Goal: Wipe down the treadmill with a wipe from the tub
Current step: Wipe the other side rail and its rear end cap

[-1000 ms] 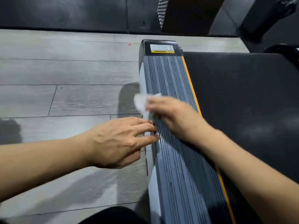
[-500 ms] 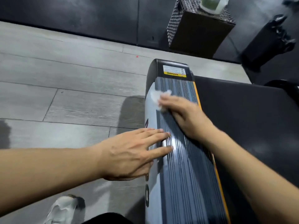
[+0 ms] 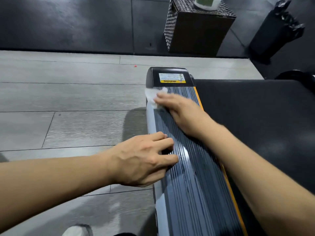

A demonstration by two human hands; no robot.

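Note:
The treadmill's ribbed grey side rail [image 3: 192, 184] runs away from me, with an orange stripe and the black belt [image 3: 255, 116] on its right. A black end cap [image 3: 170, 77] with a yellow warning label closes its far end. My right hand [image 3: 180, 109] presses a white wipe [image 3: 151, 96] flat on the rail just below that cap. Fingers of my left hand [image 3: 144, 159] rest spread on the rail's left edge, nearer to me, holding nothing. A tub with a green label [image 3: 207, 2] stands on a wicker box at the top.
The wicker box [image 3: 196, 29] stands against the dark wall beyond the treadmill. A black bin [image 3: 274, 29] with a liner is at the far right. Grey plank floor [image 3: 68, 99] lies to the left. A white shoe [image 3: 75, 231] shows at the bottom edge.
My right hand has slid the wipe along the rail away from me, up to the end cap. My left hand has stayed resting on the rail's edge. The view has tilted up.

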